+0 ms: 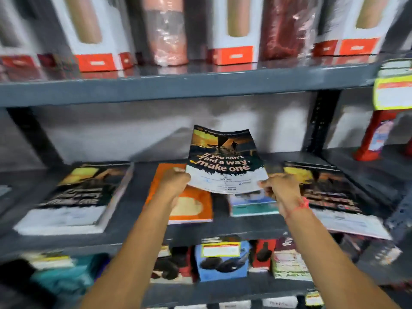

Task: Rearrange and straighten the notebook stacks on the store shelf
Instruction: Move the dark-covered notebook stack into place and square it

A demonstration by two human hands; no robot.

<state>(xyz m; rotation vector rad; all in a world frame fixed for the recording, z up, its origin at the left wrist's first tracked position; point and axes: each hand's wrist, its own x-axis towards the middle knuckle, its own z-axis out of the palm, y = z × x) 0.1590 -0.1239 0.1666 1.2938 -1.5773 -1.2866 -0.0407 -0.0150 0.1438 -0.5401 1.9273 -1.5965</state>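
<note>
A thin notebook [225, 157] with a dark sunset cover reading "If you can't find a way, make one" is raised above the grey middle shelf [138, 236]. My left hand [174, 181] grips its lower left corner and my right hand [278, 188] grips its lower right corner. Beneath it lie an orange notebook stack [191, 208] and a teal and blue notebook [252, 206]. A stack with the same sunset cover [73, 197] lies at the left. Another such stack [330, 192] lies skewed at the right, its corner overhanging the shelf edge.
The upper shelf [178, 85] carries white boxes with orange labels [95, 61] and wrapped rolls [167, 30]. A red stand [372, 141] and a yellow price tag [392, 92] are at the right. Boxed goods, one of them blue [220, 262], fill the shelf below.
</note>
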